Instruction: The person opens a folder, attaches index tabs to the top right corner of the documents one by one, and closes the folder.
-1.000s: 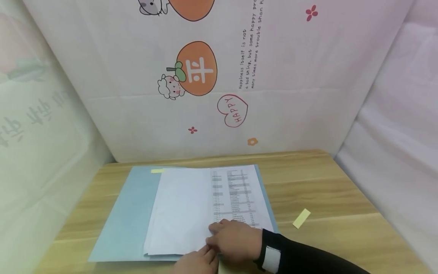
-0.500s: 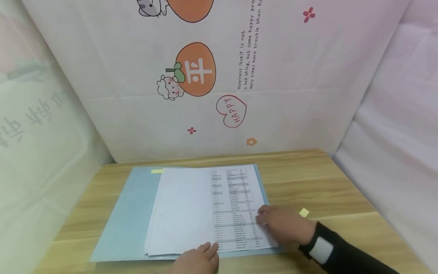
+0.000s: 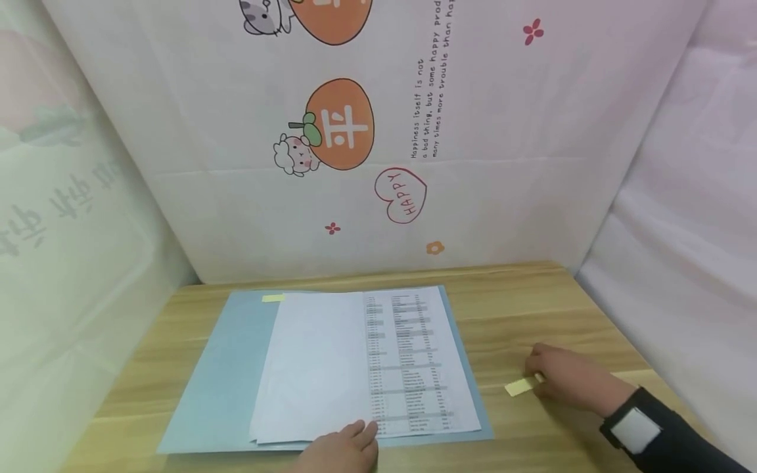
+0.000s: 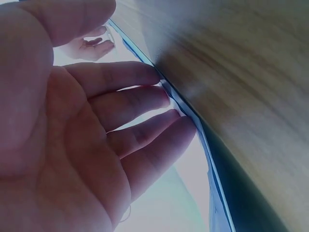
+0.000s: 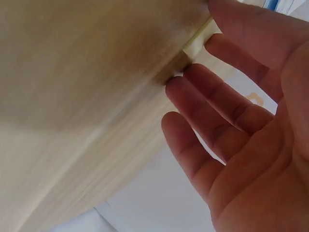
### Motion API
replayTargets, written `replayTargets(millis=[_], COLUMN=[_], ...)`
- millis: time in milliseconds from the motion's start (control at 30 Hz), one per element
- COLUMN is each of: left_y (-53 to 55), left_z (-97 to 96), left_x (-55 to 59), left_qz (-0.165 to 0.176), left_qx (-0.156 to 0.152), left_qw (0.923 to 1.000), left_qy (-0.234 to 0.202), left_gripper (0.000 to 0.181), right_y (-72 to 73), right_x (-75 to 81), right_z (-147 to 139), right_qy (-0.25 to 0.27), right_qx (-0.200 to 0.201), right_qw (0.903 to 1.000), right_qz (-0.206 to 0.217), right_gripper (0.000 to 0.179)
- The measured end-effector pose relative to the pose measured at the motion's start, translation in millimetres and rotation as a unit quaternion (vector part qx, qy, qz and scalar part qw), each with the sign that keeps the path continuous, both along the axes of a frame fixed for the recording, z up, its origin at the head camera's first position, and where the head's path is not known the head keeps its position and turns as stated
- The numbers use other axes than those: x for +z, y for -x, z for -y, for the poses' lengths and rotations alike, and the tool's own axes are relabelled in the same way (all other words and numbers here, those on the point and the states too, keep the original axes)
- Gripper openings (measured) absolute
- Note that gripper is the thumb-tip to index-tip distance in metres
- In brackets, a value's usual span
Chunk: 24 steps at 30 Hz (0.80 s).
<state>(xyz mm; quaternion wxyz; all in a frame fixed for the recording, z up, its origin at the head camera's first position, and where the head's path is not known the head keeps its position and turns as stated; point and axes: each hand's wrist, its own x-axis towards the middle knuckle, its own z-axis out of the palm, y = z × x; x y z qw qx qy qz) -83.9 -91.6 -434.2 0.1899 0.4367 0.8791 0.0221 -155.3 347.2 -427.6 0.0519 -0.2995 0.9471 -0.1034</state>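
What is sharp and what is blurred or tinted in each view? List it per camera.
Head view: evenly lit and sharp, though the printed sheet has text too small to read. Left wrist view: bluish cast, backlit, the left hand close and soft, the wooden table streaked with blur. Right wrist view: warm tint, the table blurred, the right hand fairly clear beside the yellow sticky note.

On the tabletop (image 3: 532, 309) lie one blue folder (image 3: 225, 381), two white sheets, one blank (image 3: 319, 368) and one printed (image 3: 414, 361), two yellow sticky strips (image 3: 273, 298) (image 3: 518, 387), and two hands (image 3: 343, 452) (image 3: 570, 381).
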Motion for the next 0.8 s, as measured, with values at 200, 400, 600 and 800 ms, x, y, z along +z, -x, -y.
replayTargets(millis=[200, 400, 600, 800], left_y=[1.2, -0.8, -1.8, -1.5], left_z=[0.6, 4.4, 2.9, -1.7], left_x=[-0.3, -0.6, -0.3, 3.5], left_qz=[0.017, 0.014, 0.019, 0.032], left_qx=[0.008, 0.023, 0.029, 0.037], left_qw=[0.9998, 0.9996, 0.9993, 0.9988], left_qy=[0.001, -0.006, -0.01, -0.003], left_gripper=[0.073, 0.074, 0.075, 0.075], right_y=[-5.9, 0.6, 7.1, 1.5], right_x=[-0.7, -2.5, -10.7, -6.1], right_z=[4, 10, 2, 0], right_qy=[-0.009, -0.003, 0.001, 0.034], right_qx=[-0.032, -0.094, -0.102, -0.144], right_qw=[0.9994, 0.9956, 0.9947, 0.988], right_qz=[-0.014, -0.003, 0.003, 0.044], right_gripper=[0.023, 0.021, 0.016, 0.013])
